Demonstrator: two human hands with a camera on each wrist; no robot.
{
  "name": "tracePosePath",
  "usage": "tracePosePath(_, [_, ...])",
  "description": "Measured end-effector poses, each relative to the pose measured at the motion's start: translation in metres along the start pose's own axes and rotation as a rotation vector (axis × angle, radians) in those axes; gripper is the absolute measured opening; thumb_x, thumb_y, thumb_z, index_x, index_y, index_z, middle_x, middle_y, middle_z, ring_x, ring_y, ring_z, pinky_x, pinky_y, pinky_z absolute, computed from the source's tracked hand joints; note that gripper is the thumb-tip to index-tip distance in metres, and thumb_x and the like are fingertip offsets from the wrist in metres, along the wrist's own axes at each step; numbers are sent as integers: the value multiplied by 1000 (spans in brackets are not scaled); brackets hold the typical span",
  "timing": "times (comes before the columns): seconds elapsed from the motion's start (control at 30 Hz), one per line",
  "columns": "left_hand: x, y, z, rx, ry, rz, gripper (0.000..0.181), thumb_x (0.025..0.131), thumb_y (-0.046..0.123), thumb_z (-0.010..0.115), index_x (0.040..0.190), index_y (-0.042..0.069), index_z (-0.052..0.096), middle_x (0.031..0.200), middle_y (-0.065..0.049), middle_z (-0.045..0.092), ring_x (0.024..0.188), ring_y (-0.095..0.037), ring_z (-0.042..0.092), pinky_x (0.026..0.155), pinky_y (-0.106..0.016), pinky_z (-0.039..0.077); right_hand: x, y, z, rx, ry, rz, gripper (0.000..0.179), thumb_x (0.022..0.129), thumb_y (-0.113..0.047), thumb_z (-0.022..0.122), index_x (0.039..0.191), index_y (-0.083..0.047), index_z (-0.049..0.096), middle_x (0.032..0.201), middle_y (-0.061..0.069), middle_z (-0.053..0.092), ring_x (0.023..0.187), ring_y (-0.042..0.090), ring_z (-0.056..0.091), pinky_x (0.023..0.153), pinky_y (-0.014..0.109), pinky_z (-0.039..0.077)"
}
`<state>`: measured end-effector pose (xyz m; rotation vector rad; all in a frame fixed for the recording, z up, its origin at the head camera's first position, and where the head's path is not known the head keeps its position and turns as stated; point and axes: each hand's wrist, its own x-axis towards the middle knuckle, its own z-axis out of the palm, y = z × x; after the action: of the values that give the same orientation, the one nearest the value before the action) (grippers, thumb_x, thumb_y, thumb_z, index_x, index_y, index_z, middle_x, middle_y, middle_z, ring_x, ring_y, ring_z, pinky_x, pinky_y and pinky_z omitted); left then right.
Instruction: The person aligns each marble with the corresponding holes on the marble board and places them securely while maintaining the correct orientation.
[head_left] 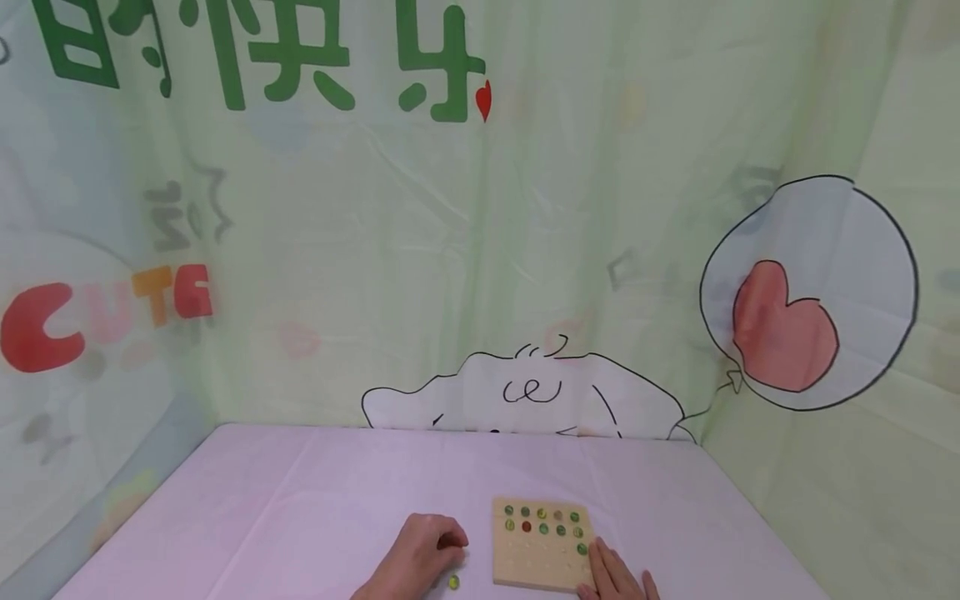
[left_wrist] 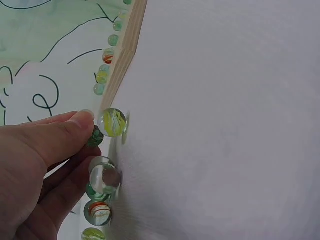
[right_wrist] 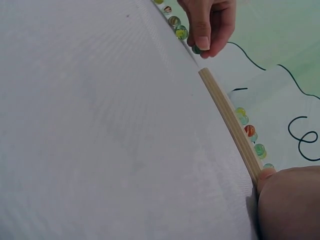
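My left hand (head_left: 422, 557) is left of a pale wooden board (head_left: 536, 571) with shallow round hollows. Between its thumb and fingertips it pinches a green glass marble (right_wrist: 197, 49), mostly covered by the fingers. A loose yellow-green marble (head_left: 453, 582) lies on the table below that hand. Marbles sit in the board's two far rows, among them a dark red one (head_left: 527, 527), and one green marble (head_left: 582, 549) is at the right end of the third row. My right hand (head_left: 615, 575) rests against the board's right edge, fingers straight.
Several loose marbles lie near the left hand in the left wrist view, including a clear one (left_wrist: 105, 178) and an orange-striped one (left_wrist: 98, 212). A pale cloth covers the table (head_left: 322, 492). Printed curtains (head_left: 525, 250) hang behind and at the sides.
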<state>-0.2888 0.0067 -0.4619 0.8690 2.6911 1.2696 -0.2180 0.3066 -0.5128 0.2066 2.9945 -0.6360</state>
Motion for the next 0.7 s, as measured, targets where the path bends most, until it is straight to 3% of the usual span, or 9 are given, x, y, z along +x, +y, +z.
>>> tracePosePath(0.7, [10,22,6,-88,73,68,6,86,5,73,91,7,75,83,5,74,72,4,58,66,-16,50,-4,-3,-2,-16,33,-23,123,70,-92,23,149,3,38,155,21,39,142,44,35,111,75,9])
